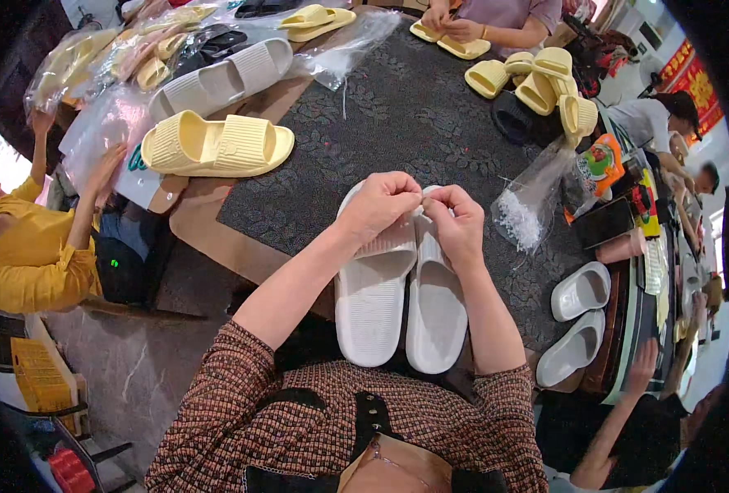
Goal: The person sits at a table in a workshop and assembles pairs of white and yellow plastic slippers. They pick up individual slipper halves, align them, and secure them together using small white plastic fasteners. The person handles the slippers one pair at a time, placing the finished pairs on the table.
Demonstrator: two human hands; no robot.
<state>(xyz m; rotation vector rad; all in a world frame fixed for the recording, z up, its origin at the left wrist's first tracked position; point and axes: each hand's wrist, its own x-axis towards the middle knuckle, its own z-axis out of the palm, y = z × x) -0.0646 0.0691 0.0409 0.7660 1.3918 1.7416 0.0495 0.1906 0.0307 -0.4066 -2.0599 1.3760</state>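
Pinching over the strap ends of a white slipper pair (403, 287), both hands meet at the pair's far end, near the middle of the table.

- Left hand (378, 203): fingers curled together, thumb and forefinger closed at the seam between the two straps. What they clamp is too small for me to tell.
- Right hand (458, 223): fingers likewise bunched, tips touching the left hand's. I judge the hands sit close so the two slippers stay side by side.
- White slipper pair: lying flat, soles up as far as I can tell, heels overhanging the near edge of the table toward the body.
- Dark patterned mat (397, 115): covers the table centre; bare room lies beyond the hands.
- Yellow slipper pair (216, 145): at the left edge, well apart.
- Clear bag (529, 209): just right of the right hand; tight room there.
- Two more white slippers (578, 316): at the right edge, near another person's hand.
- Yellow slippers heaped (537, 78) at the far right corner.
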